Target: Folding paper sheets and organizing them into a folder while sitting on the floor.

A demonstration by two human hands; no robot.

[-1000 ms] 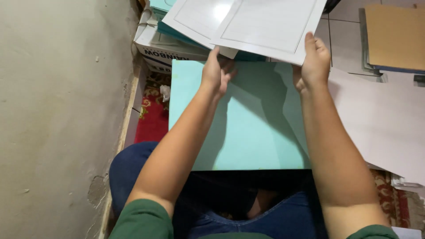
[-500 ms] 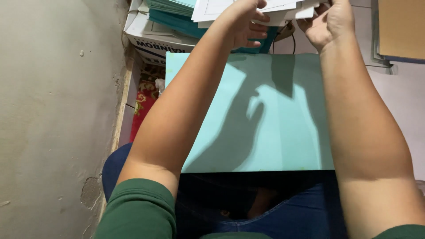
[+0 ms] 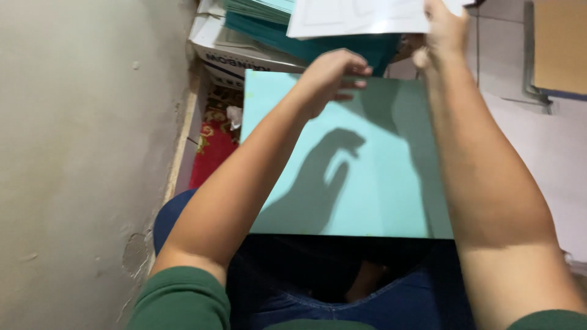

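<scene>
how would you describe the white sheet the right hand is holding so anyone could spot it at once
Start from the large pale turquoise board across the person's lap and look past its far edge to the stack of dark teal sheets. Above it, the right hand grips a white paper sheet with faint printed outlines, the only white sheet lifted off the pile.

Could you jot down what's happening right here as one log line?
right hand: holds white sheet | left hand: free, above light teal board | board rests on lap
</scene>
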